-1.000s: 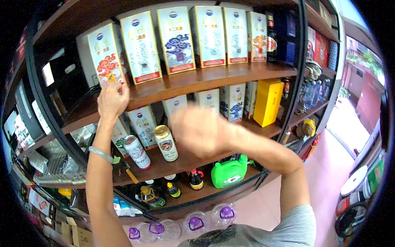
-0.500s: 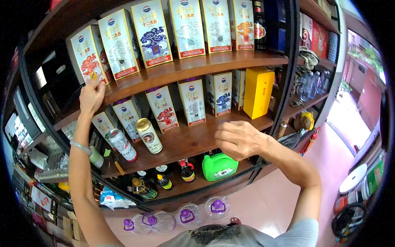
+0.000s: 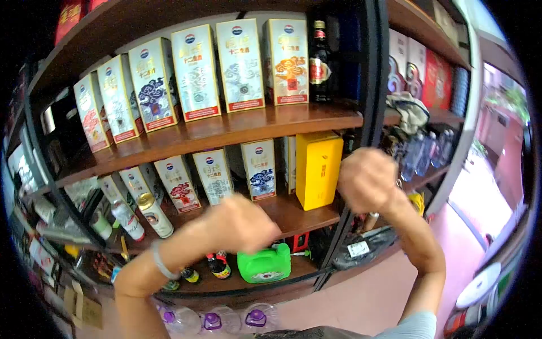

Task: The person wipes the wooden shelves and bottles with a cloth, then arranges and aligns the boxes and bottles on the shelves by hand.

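Observation:
My left hand (image 3: pixel 240 224), blurred and curled, is in front of the middle shelf, above a green jug (image 3: pixel 264 264). It overlaps the lower part of a white box (image 3: pixel 213 172). My right hand (image 3: pixel 368 179) is curled and blurred too, just right of a yellow box (image 3: pixel 320 169), in front of the black shelf post. Whether either hand holds anything cannot be made out. White boxes with gold edges, among them one with an orange pattern (image 3: pixel 289 65), line the upper shelf beside a dark bottle (image 3: pixel 320 68).
A gold-topped can (image 3: pixel 154 216) and a silver can (image 3: pixel 129 220) stand on the middle shelf's left. Dark sauce bottles (image 3: pixel 219 266) are on the bottom shelf. Purple-capped clear jugs (image 3: pixel 257 317) are on the floor. Clear bottles (image 3: pixel 422 155) stand on the right-hand shelves.
My left hand has left the upper shelf's left edge and moved right and down. My right hand has moved right, past the yellow box. The view has shifted toward the right of the shelves.

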`<action>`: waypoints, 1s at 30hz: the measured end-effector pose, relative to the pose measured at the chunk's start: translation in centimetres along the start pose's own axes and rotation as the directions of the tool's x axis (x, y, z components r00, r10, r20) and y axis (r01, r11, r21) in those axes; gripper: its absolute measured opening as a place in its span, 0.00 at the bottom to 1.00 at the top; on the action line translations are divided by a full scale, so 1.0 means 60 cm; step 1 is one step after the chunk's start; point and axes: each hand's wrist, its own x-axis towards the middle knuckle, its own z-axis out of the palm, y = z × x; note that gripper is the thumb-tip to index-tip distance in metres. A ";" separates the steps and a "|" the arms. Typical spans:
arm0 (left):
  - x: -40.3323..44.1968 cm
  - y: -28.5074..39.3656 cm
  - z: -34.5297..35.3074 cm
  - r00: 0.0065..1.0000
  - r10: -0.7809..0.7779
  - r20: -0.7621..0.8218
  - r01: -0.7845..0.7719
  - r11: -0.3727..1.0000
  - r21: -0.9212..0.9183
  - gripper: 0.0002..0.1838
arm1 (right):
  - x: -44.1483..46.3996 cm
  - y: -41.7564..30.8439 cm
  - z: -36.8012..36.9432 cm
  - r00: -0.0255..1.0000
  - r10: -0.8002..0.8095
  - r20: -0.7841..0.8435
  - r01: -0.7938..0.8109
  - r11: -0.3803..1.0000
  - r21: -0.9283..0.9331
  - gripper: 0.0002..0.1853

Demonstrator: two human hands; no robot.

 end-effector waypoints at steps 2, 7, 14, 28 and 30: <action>0.037 0.074 0.073 0.968 0.071 -0.241 -0.158 0.918 -0.365 0.09 | -0.033 0.090 -0.035 0.994 0.111 -0.012 -0.112 0.982 -0.151 0.06; 0.048 0.175 0.139 0.960 -0.225 -0.166 0.107 0.844 -0.526 0.16 | -0.231 0.357 -0.091 0.827 0.562 -0.010 -0.415 0.598 -0.686 0.22; -0.017 0.267 0.080 0.835 -0.545 0.080 0.485 0.660 -0.573 0.17 | -0.333 0.453 -0.073 0.334 0.935 0.117 -0.292 0.220 -0.931 0.40; -0.251 0.509 -0.104 0.368 -0.920 0.137 0.908 0.323 -0.266 0.14 | -0.499 0.587 -0.127 0.276 0.943 -0.186 -0.591 0.014 -0.806 0.36; -0.279 0.538 -0.143 0.222 -0.946 0.235 0.959 0.168 -0.229 0.14 | -0.432 0.524 -0.152 0.119 0.903 -0.412 -0.918 -0.058 -0.393 0.39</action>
